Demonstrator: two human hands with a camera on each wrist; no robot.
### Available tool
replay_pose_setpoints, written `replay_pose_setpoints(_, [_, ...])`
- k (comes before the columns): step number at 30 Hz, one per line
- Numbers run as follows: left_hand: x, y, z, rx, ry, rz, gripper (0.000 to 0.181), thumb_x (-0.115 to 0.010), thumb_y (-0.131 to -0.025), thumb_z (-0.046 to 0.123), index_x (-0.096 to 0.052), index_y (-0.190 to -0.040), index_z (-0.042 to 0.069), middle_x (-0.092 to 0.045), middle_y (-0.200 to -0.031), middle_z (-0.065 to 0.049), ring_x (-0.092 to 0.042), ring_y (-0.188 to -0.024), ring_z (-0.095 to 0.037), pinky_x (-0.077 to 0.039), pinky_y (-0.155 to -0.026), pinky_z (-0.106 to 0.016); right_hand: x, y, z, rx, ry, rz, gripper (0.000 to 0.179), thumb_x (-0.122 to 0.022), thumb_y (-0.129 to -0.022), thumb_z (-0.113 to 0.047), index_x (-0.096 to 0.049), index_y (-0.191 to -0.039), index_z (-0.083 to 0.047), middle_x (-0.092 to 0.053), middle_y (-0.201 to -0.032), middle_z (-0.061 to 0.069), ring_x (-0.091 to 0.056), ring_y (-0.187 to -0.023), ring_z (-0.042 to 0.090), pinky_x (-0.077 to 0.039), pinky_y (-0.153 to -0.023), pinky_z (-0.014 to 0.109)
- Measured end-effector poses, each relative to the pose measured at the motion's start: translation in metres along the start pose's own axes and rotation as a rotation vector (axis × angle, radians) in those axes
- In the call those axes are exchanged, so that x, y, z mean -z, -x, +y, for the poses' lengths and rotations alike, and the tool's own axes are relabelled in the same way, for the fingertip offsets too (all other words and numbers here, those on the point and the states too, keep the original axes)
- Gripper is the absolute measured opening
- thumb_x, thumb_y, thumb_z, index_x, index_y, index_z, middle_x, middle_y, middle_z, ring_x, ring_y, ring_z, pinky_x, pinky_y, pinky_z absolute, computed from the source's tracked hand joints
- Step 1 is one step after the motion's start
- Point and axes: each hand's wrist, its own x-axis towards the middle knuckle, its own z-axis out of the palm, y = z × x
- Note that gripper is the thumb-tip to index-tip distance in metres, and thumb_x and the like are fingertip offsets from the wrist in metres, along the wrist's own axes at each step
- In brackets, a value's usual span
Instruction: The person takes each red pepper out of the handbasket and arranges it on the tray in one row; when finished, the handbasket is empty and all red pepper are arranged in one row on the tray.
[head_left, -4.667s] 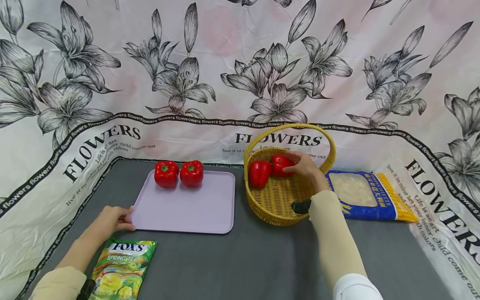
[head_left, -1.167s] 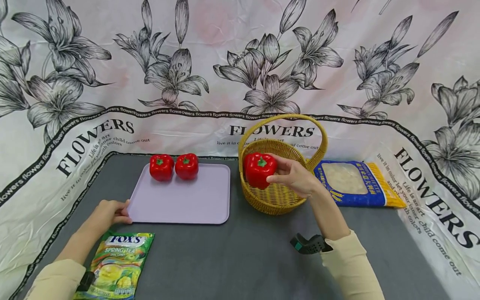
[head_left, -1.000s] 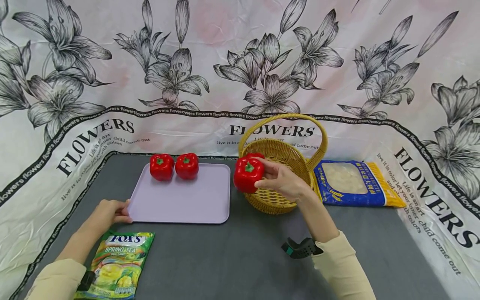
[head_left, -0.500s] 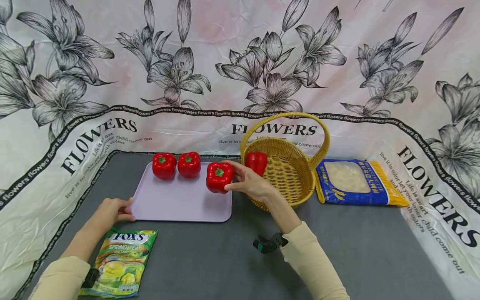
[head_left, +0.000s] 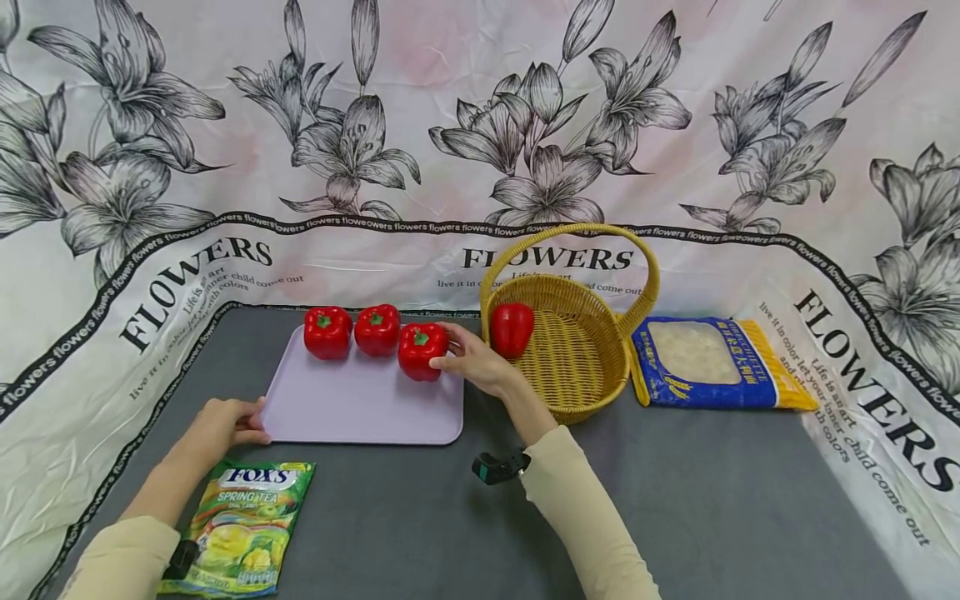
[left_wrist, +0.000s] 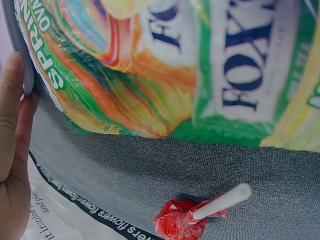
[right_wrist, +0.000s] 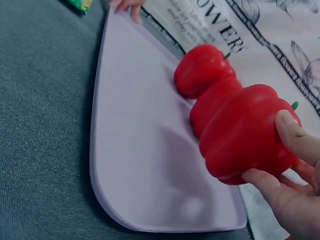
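My right hand [head_left: 477, 360] grips a red bell pepper [head_left: 420, 353] over the right part of the lilac tray [head_left: 352, 417]. In the right wrist view this held bell pepper [right_wrist: 245, 135] is close above the tray, thumb on one side and fingers on the other. Two more red bell peppers, one at the left [head_left: 327, 333] and one beside it [head_left: 377, 330], stand along the tray's back edge. My left hand [head_left: 217, 429] pinches the tray's front left corner. One red bell pepper [head_left: 512, 330] lies in the yellow wicker basket [head_left: 573, 367], right of the tray.
A green candy bag [head_left: 243, 525] lies in front of the tray, near my left forearm. Right of the basket is a blue and yellow pasta bag [head_left: 701, 364]. The left wrist view shows a red-wrapped lollipop [left_wrist: 182, 220] on the grey cloth. A flower-printed curtain hangs behind.
My right hand has lifted one bell pepper out of the basket and carried it left over the tray, lowering slightly beside the other two. My left hand has stayed on the tray's corner.
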Motion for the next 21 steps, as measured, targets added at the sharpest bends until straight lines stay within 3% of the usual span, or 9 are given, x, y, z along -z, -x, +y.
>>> replay_pose_setpoints(5, [0.000,0.001,0.000,-0.005,-0.006,0.013,0.022,-0.082,-0.072,0.013,-0.061,-0.067,0.012,-0.056,-0.065,0.005,-0.047,-0.061,-0.012,-0.042,-0.058,-0.031,-0.001,-0.010,0.009,0.040,-0.055,0.073,0.070,-0.063,-0.091,-0.001,-0.027,-0.150,-0.011,-0.029,-0.154,0.011,-0.021,-0.144,0.027,-0.032,-0.108,0.045])
replay_pose_setpoints(9, [-0.001,0.002,0.001,-0.006,-0.006,0.024,0.023,-0.082,-0.072,0.013,-0.060,-0.066,0.013,-0.057,-0.065,0.005,-0.047,-0.061,-0.012,-0.042,-0.057,-0.031,-0.002,-0.019,0.011,0.039,-0.026,0.119,0.071,-0.061,-0.092,0.000,-0.023,-0.151,-0.008,-0.025,-0.156,0.012,-0.016,-0.145,0.027,-0.027,-0.111,0.042])
replay_pose_setpoints(15, [0.000,0.002,0.002,-0.012,0.005,0.040,0.022,-0.082,-0.071,0.011,-0.061,-0.065,0.012,-0.058,-0.064,0.005,-0.047,-0.060,-0.010,-0.043,-0.056,-0.030,0.000,-0.034,0.012,0.010,-0.012,0.112,0.074,-0.059,-0.093,-0.001,-0.016,-0.153,-0.010,-0.018,-0.158,0.012,-0.010,-0.146,0.027,-0.022,-0.113,0.043])
replay_pose_setpoints(21, [-0.004,0.001,0.000,0.007,0.005,0.037,0.020,-0.081,-0.072,0.010,-0.062,-0.067,0.011,-0.058,-0.065,0.005,-0.048,-0.061,-0.010,-0.044,-0.057,-0.030,0.002,-0.043,0.008,0.001,-0.008,0.096,0.078,-0.060,-0.093,-0.007,-0.013,-0.154,-0.018,-0.019,-0.157,0.014,-0.023,-0.142,0.031,-0.031,-0.109,0.046])
